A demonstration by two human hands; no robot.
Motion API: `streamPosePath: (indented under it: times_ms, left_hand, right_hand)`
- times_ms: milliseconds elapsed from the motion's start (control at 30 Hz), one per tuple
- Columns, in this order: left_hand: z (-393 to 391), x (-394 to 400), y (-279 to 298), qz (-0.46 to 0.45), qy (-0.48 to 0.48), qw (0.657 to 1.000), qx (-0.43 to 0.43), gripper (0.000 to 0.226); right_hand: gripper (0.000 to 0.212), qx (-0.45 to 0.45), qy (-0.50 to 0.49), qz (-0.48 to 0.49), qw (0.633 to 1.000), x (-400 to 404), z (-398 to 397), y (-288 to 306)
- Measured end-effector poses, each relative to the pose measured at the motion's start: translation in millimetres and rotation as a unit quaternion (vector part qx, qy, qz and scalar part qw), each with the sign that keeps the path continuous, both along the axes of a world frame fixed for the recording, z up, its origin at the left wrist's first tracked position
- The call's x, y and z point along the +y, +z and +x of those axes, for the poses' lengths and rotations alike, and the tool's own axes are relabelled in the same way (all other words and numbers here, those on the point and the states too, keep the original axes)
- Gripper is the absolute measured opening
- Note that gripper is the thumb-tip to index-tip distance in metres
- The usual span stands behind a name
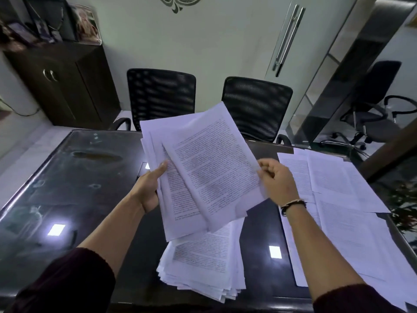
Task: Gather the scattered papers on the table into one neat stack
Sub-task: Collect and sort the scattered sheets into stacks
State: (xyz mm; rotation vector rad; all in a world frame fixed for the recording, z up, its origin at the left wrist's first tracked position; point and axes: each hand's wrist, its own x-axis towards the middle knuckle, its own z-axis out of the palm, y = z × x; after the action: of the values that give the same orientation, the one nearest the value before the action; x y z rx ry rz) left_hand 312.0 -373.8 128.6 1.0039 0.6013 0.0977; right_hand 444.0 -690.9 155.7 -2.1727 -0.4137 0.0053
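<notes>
A loose bundle of printed sheets [203,168] is lifted above the dark glossy table [74,181]. My left hand [150,188] grips its left edge, thumb on top. My right hand [276,179] pinches the right edge of the top sheet with curled fingers. Below the bundle, near the table's front edge, lies a thick uneven stack of papers [203,265]. Several more printed sheets [338,204] lie spread and overlapping across the right side of the table.
Two black mesh chairs [161,96] [257,105] stand behind the far edge of the table. A dark wooden cabinet [61,80] is at the back left. Another office chair [372,105] stands beyond a glass partition on the right.
</notes>
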Motion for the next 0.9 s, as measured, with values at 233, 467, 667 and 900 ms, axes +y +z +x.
streamPosePath:
  times_ms: [233, 467, 667, 900]
  left_hand:
    - [-1.5, 48.6, -6.5, -0.001, -0.040, 0.999, 0.016, 0.038]
    - [4.3, 57.5, -0.6, 0.057, -0.092, 0.994, -0.004, 0.030]
    - [-5.7, 17.8, 17.1, 0.054, -0.181, 0.982, -0.022, 0.025]
    - [-23.0, 4.5, 19.9, -0.013, -0.225, 0.973, -0.052, 0.034]
  right_hand:
    - [0.023, -0.082, 0.154, -0.213, 0.961, 11.8, 22.1, 109.2]
    - [0.029, -0.135, 0.235, -0.367, 0.890, 94.0, 14.3, 162.9]
    - [0.015, -0.169, 0.304, -0.420, 0.838, 173.4, -11.1, 136.0]
    - [0.025, -0.140, 0.318, -0.398, 0.849, 204.3, -25.4, 95.1]
